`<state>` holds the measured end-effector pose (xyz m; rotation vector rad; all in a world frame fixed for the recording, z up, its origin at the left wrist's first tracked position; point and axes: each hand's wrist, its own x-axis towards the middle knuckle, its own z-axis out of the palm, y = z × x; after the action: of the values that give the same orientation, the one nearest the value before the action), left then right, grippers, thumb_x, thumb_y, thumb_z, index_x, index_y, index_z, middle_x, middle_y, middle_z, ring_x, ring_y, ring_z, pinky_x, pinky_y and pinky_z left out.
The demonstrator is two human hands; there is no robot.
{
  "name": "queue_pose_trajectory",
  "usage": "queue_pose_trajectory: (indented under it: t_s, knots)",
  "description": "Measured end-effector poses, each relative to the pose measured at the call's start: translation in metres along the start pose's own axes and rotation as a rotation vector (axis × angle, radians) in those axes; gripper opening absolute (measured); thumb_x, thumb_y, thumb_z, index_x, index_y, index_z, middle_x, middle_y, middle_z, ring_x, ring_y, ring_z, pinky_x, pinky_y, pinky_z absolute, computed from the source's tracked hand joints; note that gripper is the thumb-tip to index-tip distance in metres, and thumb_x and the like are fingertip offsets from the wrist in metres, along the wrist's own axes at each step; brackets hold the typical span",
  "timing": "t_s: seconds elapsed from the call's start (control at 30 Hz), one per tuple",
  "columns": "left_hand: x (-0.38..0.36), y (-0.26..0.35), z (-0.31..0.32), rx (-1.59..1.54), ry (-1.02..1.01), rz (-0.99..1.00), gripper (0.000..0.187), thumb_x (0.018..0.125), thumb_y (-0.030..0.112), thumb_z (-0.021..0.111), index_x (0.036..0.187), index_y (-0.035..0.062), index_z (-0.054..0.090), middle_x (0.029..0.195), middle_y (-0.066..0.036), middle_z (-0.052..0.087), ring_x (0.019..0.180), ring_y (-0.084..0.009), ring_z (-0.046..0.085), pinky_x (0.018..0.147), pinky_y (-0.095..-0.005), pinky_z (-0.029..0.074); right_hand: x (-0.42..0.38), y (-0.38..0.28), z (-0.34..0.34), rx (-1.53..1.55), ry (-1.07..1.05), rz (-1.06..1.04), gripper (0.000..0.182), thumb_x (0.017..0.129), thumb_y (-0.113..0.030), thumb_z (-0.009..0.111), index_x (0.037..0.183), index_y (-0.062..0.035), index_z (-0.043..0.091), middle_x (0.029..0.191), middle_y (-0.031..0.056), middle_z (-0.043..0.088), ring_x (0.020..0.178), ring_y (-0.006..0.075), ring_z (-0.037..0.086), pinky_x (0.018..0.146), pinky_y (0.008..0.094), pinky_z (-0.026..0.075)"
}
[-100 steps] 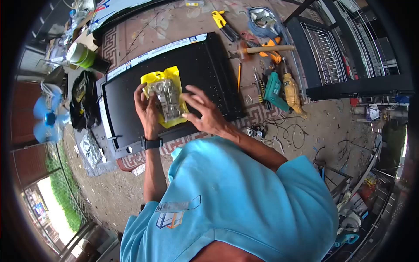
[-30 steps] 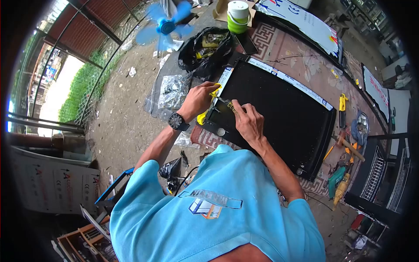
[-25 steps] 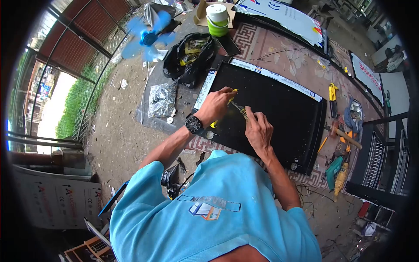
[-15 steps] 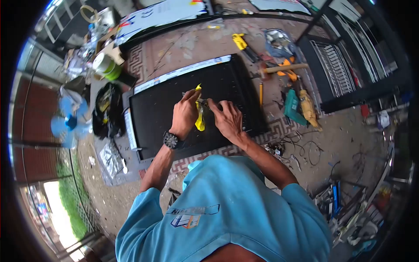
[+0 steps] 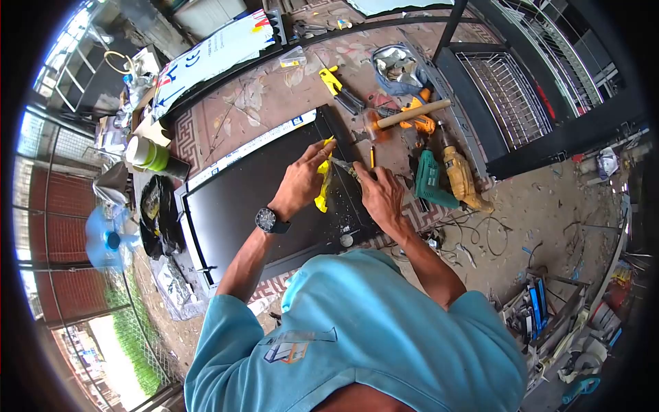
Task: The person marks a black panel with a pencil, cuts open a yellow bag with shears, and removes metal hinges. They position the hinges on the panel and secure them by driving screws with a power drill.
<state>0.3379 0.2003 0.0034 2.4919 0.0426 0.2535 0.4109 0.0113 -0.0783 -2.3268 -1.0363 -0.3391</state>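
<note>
A yellow piece of plastic wrapping [image 5: 322, 196] is pinched in the fingers of my left hand [image 5: 300, 184], its loose end hanging down. My right hand [image 5: 382, 198] is closed around a thin greyish tool [image 5: 349, 168] whose flat end reaches toward the yellow plastic. Both hands are over the right part of a black framed panel [image 5: 254, 199]. White printed film [image 5: 240, 152] runs along the panel's far edge. Pale crumbs and a small round disc [image 5: 346, 240] lie on its near right corner.
Right of the panel lie a wooden-handled hammer [image 5: 415, 113], a green power tool [image 5: 431, 178], a tan power tool [image 5: 461, 172], a pencil [image 5: 373, 156] and yellow-handled pliers [image 5: 333, 84]. A green-and-white container [image 5: 147, 154], black bag [image 5: 156, 213] and blue fan [image 5: 108, 239] are left.
The view has turned, so the panel and tools appear further left. My right hand has drawn a little away from my left, showing more of the tool; both keep their hold.
</note>
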Motion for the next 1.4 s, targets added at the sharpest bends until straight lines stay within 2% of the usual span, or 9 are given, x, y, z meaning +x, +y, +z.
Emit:
queue_pose_trajectory:
  t_s: [0.3,0.53,0.6,0.97,1.03,1.1,1.17,1.23,1.4]
  knots:
    - [0.012,-0.007,0.006,-0.023,-0.031,-0.071,0.069,0.073,-0.006,0.054,0.139,0.0114,0.043,0.137,-0.014,0.046,0.112,-0.0337,0.057,0.089,-0.0351,0.052,0.016,0.036,0.040,-0.031,0.010,0.046,0.058,0.076,-0.005,0.064,0.129,-0.0245,0.054,0.090,0.0079,0.055,0.081,0.0270,0.057,0.065,0.0423,0.047]
    - [0.022,-0.007,0.022,-0.116,-0.062,-0.056,0.072,0.074,-0.008,0.058,0.142,0.0127,0.041,0.137,-0.013,0.046,0.091,-0.0242,0.062,0.077,-0.0295,0.053,-0.007,0.121,0.061,-0.164,-0.017,0.366,0.054,0.081,-0.011,0.063,0.131,-0.0253,0.051,0.082,0.0095,0.058,0.074,0.0321,0.061,0.063,0.0438,0.049]
    - [0.025,-0.012,0.024,-0.160,-0.114,-0.107,0.071,0.074,-0.007,0.059,0.141,0.0116,0.042,0.136,-0.015,0.046,0.088,-0.0229,0.062,0.075,-0.0292,0.053,-0.026,0.126,0.051,-0.068,-0.254,0.452,0.050,0.083,-0.013,0.062,0.132,-0.0204,0.051,0.086,0.0124,0.059,0.079,0.0335,0.060,0.064,0.0444,0.049]
    - [-0.004,-0.004,0.040,-0.295,0.092,-0.288,0.061,0.081,-0.002,0.061,0.138,0.0134,0.045,0.103,-0.010,0.069,0.080,-0.0176,0.067,0.077,-0.0313,0.054,-0.010,0.077,0.046,-0.204,-0.208,0.212,0.066,0.077,-0.018,0.070,0.135,-0.0052,0.040,0.103,0.0202,0.053,0.094,0.0366,0.053,0.083,0.0419,0.047]
    - [-0.012,0.009,0.025,-0.366,0.084,-0.376,0.055,0.082,-0.003,0.059,0.135,0.0093,0.048,0.107,-0.010,0.068,0.085,-0.0176,0.067,0.078,-0.0298,0.053,0.012,0.060,0.035,0.046,-0.208,0.180,0.074,0.078,-0.020,0.073,0.140,-0.0064,0.036,0.112,0.0192,0.053,0.104,0.0336,0.053,0.089,0.0404,0.043]
    - [-0.021,0.008,0.017,-0.431,0.089,-0.458,0.050,0.083,-0.004,0.058,0.131,0.0051,0.051,0.111,-0.011,0.066,0.090,-0.0175,0.066,0.079,-0.0283,0.053,0.027,0.048,0.044,1.278,-0.531,0.571,0.078,0.083,-0.031,0.071,0.146,-0.0094,0.029,0.125,0.0183,0.050,0.115,0.0295,0.050,0.094,0.0387,0.040]
    - [-0.036,-0.003,0.013,-0.701,0.184,-0.417,0.048,0.084,-0.004,0.059,0.130,0.0014,0.049,0.103,-0.007,0.068,0.090,-0.0129,0.064,0.079,-0.0269,0.052,0.033,0.035,0.061,1.387,-0.617,0.505,0.076,0.089,-0.039,0.063,0.149,-0.0131,0.024,0.130,0.0171,0.049,0.120,0.0263,0.049,0.099,0.0358,0.039]
    - [-0.043,0.000,-0.001,-0.863,0.246,-0.378,0.049,0.086,-0.003,0.062,0.132,-0.0021,0.046,0.095,-0.006,0.066,0.090,-0.0113,0.061,0.084,-0.0261,0.049,0.046,-0.001,0.067,2.020,-0.580,0.423,0.071,0.091,-0.041,0.059,0.148,-0.0148,0.026,0.125,0.0171,0.052,0.116,0.0242,0.052,0.096,0.0327,0.042]
    - [-0.090,-0.038,0.018,-0.890,0.635,-0.491,0.046,0.092,0.015,0.061,0.133,-0.0001,0.046,0.112,-0.013,0.063,0.103,-0.0167,0.059,0.090,-0.0301,0.048,0.061,-0.096,0.086,1.757,-0.696,0.710,0.042,0.087,-0.028,0.065,0.122,-0.0072,0.056,0.102,0.0068,0.062,0.090,0.0164,0.060,0.082,0.0316,0.049]
